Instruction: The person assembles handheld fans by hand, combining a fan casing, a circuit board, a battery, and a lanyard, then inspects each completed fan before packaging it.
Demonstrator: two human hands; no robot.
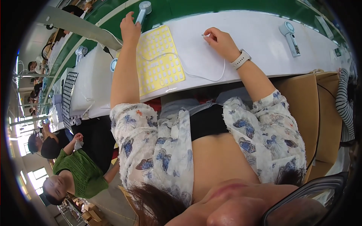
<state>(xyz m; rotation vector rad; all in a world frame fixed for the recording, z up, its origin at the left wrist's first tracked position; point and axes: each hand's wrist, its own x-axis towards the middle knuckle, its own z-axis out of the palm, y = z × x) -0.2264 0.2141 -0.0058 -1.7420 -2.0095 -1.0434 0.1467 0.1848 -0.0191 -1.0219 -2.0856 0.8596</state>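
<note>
My left hand reaches out over the green belt at the far edge of the table. Its thumb and fingers are at the lower end of the handle of a light-blue handheld fan, which they appear to grip. Below that arm lies a yellow sheet with rows of white oval stickers, and a white cable loops across it. My right hand is over the white table with thumb and fingertips pinched together. Whatever the pinch holds is too small to make out.
Another light-blue handheld fan lies at the right of the white table. Left of my arm stand a stack of whitish trays and a black-dotted sheet. A cardboard box is at right. A person in green sits at left.
</note>
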